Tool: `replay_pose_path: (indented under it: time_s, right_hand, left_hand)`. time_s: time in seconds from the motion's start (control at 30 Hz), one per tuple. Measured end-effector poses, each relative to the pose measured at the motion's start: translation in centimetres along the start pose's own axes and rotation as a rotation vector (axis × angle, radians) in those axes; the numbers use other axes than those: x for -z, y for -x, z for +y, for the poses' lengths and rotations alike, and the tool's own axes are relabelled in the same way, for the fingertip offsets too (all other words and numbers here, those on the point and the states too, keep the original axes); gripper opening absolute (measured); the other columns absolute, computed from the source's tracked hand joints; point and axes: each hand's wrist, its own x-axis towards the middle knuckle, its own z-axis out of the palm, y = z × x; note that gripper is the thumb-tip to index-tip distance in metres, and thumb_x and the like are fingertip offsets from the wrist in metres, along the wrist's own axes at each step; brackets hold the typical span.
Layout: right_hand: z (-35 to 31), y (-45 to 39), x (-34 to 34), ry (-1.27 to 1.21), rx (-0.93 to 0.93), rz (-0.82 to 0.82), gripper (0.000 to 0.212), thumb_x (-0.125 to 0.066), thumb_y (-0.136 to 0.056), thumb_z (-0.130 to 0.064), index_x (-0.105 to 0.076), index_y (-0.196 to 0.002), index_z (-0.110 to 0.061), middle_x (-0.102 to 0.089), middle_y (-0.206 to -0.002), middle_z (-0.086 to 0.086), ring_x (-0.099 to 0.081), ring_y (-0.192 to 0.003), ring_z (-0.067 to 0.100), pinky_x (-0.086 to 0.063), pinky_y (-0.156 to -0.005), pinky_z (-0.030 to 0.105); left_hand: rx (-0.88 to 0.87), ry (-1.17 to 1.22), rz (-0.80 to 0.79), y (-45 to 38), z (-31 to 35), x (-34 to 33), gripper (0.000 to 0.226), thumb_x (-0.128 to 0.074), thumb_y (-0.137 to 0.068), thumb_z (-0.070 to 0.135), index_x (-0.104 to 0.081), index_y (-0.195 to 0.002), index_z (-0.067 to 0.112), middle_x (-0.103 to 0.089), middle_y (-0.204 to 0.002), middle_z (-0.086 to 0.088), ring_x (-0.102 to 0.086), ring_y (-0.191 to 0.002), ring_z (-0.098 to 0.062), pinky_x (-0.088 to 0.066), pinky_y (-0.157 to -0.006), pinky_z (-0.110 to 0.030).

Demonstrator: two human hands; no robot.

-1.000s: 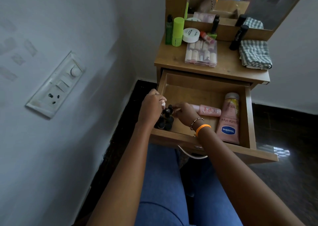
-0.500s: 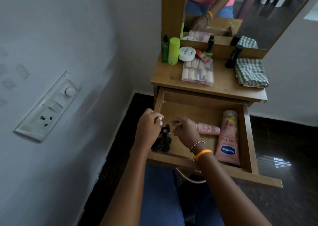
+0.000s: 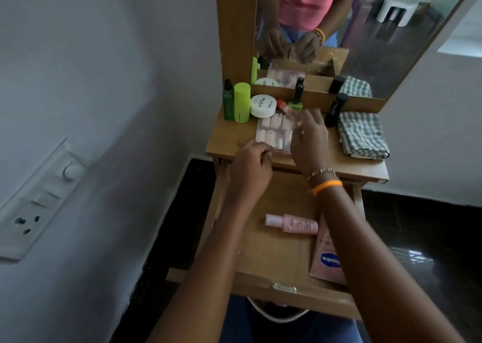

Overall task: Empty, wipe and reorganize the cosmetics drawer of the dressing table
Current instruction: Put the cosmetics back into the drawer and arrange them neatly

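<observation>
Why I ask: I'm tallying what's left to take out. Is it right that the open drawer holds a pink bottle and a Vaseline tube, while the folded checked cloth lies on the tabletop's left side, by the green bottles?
Not quite. The head view shows the checked cloth on the tabletop's right side, by the black tube, away from the green bottles. The pink bottle and Vaseline tube do lie in the open drawer.

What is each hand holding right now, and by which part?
Cannot be told: the left hand is curled and the right hand blurred over the tabletop.
</observation>
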Motion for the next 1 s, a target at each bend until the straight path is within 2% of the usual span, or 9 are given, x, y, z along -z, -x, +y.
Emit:
replay_pose_path:
  time_s: [0.1, 0.17, 0.3, 0.4, 0.53, 0.63, 0.73, 0.83, 1.0]
  right_hand:
    - [1.8, -5.3, -0.2, 0.167, 0.042, -0.112, 0.039, -0.047, -0.086, 0.002, -0.053, -0.124, -0.005, -0.046, -0.126, 0.019, -0.051, -0.106, 0.038, -0.046, -0.092, 0.044]
    - [2.3, -7.5, -0.2, 0.227, 0.067, -0.238, 0.042, -0.055, -0.087, -0.009, -0.050, -0.129, -0.007, -0.042, -0.133, 0.017, -0.049, -0.112, 0.039, -0.044, -0.097, 0.044]
    - [2.1, -9.4, 0.1, 0.289, 0.135, -0.305, 0.033, -0.065, -0.082, -0.017, -0.061, -0.111, -0.001, -0.042, -0.129, 0.019, -0.054, -0.099, 0.038, -0.050, -0.083, 0.044]
    - [1.7, -9.9, 0.7, 0.302, 0.123, -0.338, 0.021, -0.060, -0.082, -0.008, -0.063, -0.100, 0.002, -0.048, -0.120, 0.021, -0.055, -0.099, 0.039, -0.049, -0.084, 0.048]
    - [2.5, -9.4, 2.1, 0.255, 0.090, -0.196, 0.018, -0.052, -0.078, 0.005, -0.065, -0.091, 0.004, -0.056, -0.111, 0.021, -0.057, -0.096, 0.038, -0.048, -0.078, 0.042]
    - [3.1, -8.1, 3.8, 0.218, 0.087, -0.063, 0.017, -0.050, -0.078, 0.004, -0.064, -0.088, 0.004, -0.057, -0.105, 0.020, -0.057, -0.090, 0.037, -0.047, -0.070, 0.039]
    - [2.8, -6.3, 5.7, 0.186, 0.072, 0.032, 0.016, -0.051, -0.081, 0.002, -0.063, -0.092, 0.003, -0.057, -0.105, 0.017, -0.057, -0.087, 0.032, -0.042, -0.067, 0.031]
    - [2.1, -4.1, 7.1, 0.111, 0.051, 0.108, 0.014, -0.056, -0.083, 0.001, -0.065, -0.093, 0.003, -0.059, -0.104, 0.014, -0.057, -0.088, 0.023, -0.035, -0.068, 0.016]
    - [1.6, -0.5, 7.8, 0.017, 0.025, 0.173, 0.019, -0.057, -0.080, 0.003, -0.067, -0.094, -0.005, -0.066, -0.097, 0.010, -0.061, -0.088, 0.023, -0.049, -0.075, 0.028]
  left_hand:
    - [-0.001, -0.007, 0.007, -2.1, 1.4, -1.0, 0.019, -0.055, -0.090, 0.003, -0.068, -0.103, 0.009, -0.064, -0.107, -0.005, -0.058, -0.097, -0.015, -0.045, -0.079, -0.022]
    - [0.016, -0.034, -0.008, -3.4, 1.9, -1.4, 0.024, -0.052, -0.090, 0.001, -0.067, -0.107, 0.009, -0.063, -0.111, -0.007, -0.059, -0.098, -0.019, -0.046, -0.079, -0.023]
    - [0.055, -0.080, -0.072, -5.2, 2.6, -1.8, 0.032, -0.049, -0.090, 0.001, -0.061, -0.118, 0.009, -0.057, -0.118, -0.010, -0.056, -0.103, -0.024, -0.045, -0.082, -0.032]
    - [0.047, -0.137, -0.194, -6.4, 2.9, -2.6, 0.048, -0.049, -0.087, -0.003, -0.049, -0.133, 0.011, -0.049, -0.123, -0.015, -0.049, -0.115, -0.031, -0.041, -0.090, -0.035]
    - [0.044, -0.290, -0.335, -8.2, 3.4, -4.3, 0.063, -0.042, -0.090, -0.002, -0.031, -0.147, 0.023, -0.039, -0.133, -0.016, -0.045, -0.119, -0.036, -0.038, -0.096, -0.040]
    - [0.036, -0.515, -0.403, -9.3, 3.3, -5.8, 0.053, -0.036, -0.097, 0.009, -0.027, -0.147, 0.023, -0.026, -0.147, -0.015, -0.038, -0.124, -0.036, -0.034, -0.099, -0.041]
    - [0.020, -0.488, -0.314, -9.5, 3.4, -6.7, 0.038, -0.036, -0.098, 0.017, -0.040, -0.135, 0.013, -0.031, -0.142, -0.016, -0.041, -0.122, -0.036, -0.038, -0.094, -0.042]
    - [0.042, -0.433, -0.192, -9.0, 4.0, -6.6, 0.039, -0.038, -0.099, 0.022, -0.041, -0.137, 0.013, -0.040, -0.132, -0.020, -0.049, -0.114, -0.038, -0.041, -0.089, -0.042]
    - [0.017, -0.266, -0.076, -7.6, 4.7, -5.8, 0.021, -0.044, -0.094, 0.008, -0.054, -0.112, 0.007, -0.056, -0.110, -0.019, -0.055, -0.099, -0.035, -0.036, -0.069, -0.036]
